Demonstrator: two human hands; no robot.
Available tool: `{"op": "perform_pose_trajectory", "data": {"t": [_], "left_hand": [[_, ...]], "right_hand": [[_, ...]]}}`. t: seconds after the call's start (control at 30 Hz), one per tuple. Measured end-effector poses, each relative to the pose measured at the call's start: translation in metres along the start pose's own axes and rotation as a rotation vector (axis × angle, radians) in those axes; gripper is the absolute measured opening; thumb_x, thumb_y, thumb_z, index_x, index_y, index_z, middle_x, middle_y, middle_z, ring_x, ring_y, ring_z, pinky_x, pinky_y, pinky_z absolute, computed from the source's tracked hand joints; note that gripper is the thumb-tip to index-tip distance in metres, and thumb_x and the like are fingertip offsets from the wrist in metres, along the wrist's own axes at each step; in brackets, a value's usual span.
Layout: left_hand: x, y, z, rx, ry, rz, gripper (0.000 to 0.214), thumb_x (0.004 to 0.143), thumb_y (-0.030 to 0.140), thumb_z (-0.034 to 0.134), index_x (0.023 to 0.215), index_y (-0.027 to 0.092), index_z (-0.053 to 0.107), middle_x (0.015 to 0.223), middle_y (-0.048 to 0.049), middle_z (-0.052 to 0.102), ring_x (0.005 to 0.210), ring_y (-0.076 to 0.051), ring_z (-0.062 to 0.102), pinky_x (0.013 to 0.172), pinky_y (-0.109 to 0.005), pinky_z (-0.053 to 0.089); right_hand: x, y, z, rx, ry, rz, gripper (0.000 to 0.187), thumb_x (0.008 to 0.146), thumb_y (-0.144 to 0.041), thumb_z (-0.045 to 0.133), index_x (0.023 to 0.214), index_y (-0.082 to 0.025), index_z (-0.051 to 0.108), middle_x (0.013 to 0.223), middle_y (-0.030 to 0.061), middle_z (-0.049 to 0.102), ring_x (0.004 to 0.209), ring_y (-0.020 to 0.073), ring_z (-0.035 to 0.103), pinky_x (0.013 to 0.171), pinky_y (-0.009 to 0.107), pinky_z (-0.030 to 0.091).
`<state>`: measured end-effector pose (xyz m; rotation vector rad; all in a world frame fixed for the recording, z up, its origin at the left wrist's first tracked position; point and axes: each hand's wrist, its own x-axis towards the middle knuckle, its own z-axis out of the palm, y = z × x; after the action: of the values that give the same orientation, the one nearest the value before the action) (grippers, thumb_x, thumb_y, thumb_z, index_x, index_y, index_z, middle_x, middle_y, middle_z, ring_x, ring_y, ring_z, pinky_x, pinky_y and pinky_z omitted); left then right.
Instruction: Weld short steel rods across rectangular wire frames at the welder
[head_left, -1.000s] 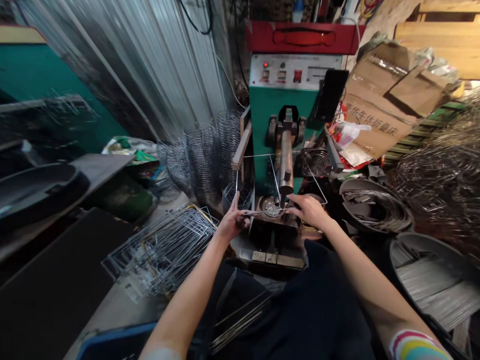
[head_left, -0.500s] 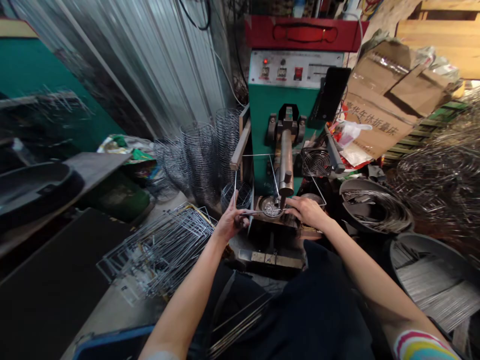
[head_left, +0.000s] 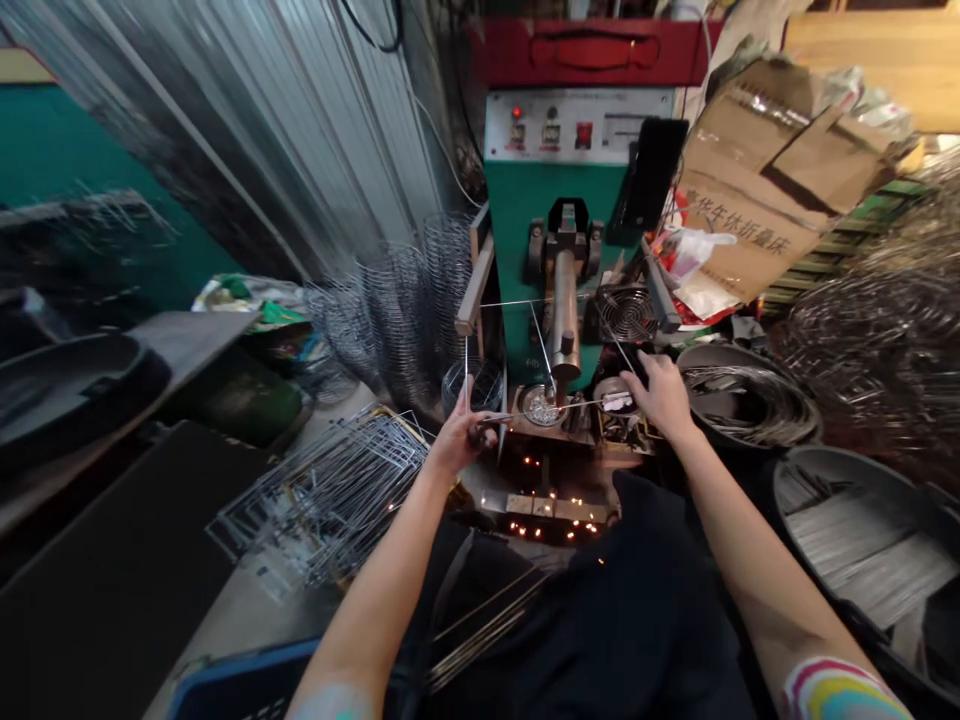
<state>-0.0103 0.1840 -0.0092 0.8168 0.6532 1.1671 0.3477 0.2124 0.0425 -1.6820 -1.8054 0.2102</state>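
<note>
A metal wire frame (head_left: 543, 345) spans the front of a green spot welder (head_left: 517, 215), under its cylindrical upper arm (head_left: 565, 305). My left hand (head_left: 459, 434) is closed around the frame's left corner, its thumb along the upright wire. My right hand (head_left: 665, 398) pinches the frame's right side, beside a small round dish (head_left: 616, 396). The electrode tip meets the wire above a round dish of small metal bits (head_left: 541, 405). Orange sparks (head_left: 551, 505) scatter below, near the welder's base. Several loose wire rods (head_left: 487, 630) lie across my lap.
Left, a pile of wire frames (head_left: 322, 490) lies near stacked wire coils (head_left: 394, 310). On the right stand a basin of curved wires (head_left: 750, 400) and a basin of straight rods (head_left: 862, 560). A cardboard box (head_left: 750, 200) is behind. Two metal bars (head_left: 476, 290) project from the welder.
My right hand has moved right, away from the electrode to the frame's right side. Sparks have appeared below the electrode. My left hand still grips the left corner. The view has shifted slightly.
</note>
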Motion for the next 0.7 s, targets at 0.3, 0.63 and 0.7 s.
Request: {"op": "perform_pose_trajectory", "data": {"t": [0.3, 0.63, 0.7], "left_hand": [[-0.122, -0.039, 0.014, -0.060, -0.093, -0.124, 0.104, 0.084, 0.015, 0.067, 0.155, 0.036, -0.007, 0.107, -0.0134, 0.074, 0.090, -0.025, 0.073, 0.070, -0.031, 0.056], [-0.124, 0.017, -0.003, -0.004, 0.109, -0.345, 0.078, 0.083, 0.063, 0.056, 0.146, 0.019, 0.039, 0.089, -0.0121, 0.073, 0.050, -0.014, 0.060, 0.044, -0.023, 0.044], [-0.124, 0.042, 0.014, 0.314, 0.097, -0.419, 0.066, 0.085, 0.064, 0.049, 0.131, 0.018, 0.058, 0.064, -0.0039, 0.066, 0.043, -0.011, 0.050, 0.040, -0.020, 0.037]], "right_hand": [[-0.130, 0.015, -0.028, 0.788, -0.307, 0.444, 0.048, 0.083, -0.053, 0.061, 0.115, -0.018, 0.054, 0.070, 0.0009, 0.065, 0.054, 0.0151, 0.063, 0.047, 0.024, 0.049], [-0.298, 0.022, -0.109, 0.730, -0.378, 0.538, 0.046, 0.089, -0.060, 0.055, 0.107, -0.018, 0.059, 0.065, 0.0015, 0.063, 0.052, 0.0151, 0.060, 0.051, 0.027, 0.050], [-0.288, 0.012, -0.130, 0.710, -0.296, 0.462, 0.044, 0.090, -0.058, 0.055, 0.104, -0.018, 0.061, 0.063, 0.0004, 0.061, 0.051, 0.0135, 0.057, 0.055, 0.028, 0.050]]}}
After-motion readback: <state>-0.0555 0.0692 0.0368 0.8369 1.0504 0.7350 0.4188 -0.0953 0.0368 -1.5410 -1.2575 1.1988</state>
